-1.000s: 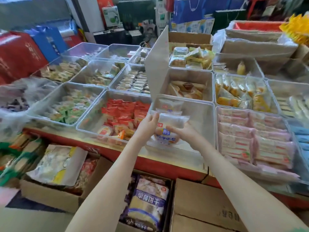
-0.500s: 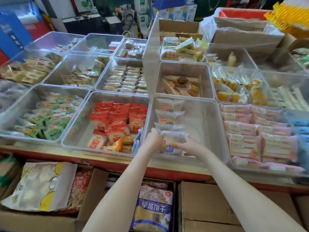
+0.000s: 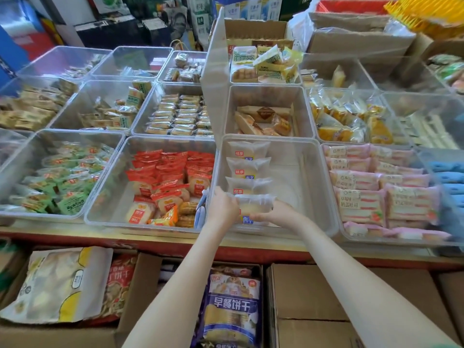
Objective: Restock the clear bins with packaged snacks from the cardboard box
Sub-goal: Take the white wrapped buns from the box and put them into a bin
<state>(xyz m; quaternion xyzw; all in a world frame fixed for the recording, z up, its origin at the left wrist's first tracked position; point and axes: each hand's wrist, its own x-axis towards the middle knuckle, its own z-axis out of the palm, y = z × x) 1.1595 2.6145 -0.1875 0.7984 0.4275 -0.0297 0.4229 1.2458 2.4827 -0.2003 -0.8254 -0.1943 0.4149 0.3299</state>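
Red-edged surface (image 3: 75, 231), carrying rows of rigid clear plastic bins; brown cardboard box (image 3: 308, 292) below its front edge.

1. Far-left bin (image 3: 15, 172): small green-printed crinkly wrappers, loosely heaped.
2. Next bin (image 3: 105, 197): glossy red-and-white pillow packs; a few orange ones at the near end.
3. Left hand (image 3: 222, 207): fingers curled round the left end of the packaged snack (image 3: 254, 204).
4. Packaged snack: soft translucent white pillow pack, pale yellow filling, long axis running left to right. It is held low at the near end of the centre clear bin (image 3: 301, 177), in line with three matching packs (image 3: 248, 168) ranked behind it.
5. Right hand (image 3: 281, 214): fingers grasping the pack's right end.
6. Right bin (image 3: 329, 197): pink-and-white rectangular packs, stacked flat.
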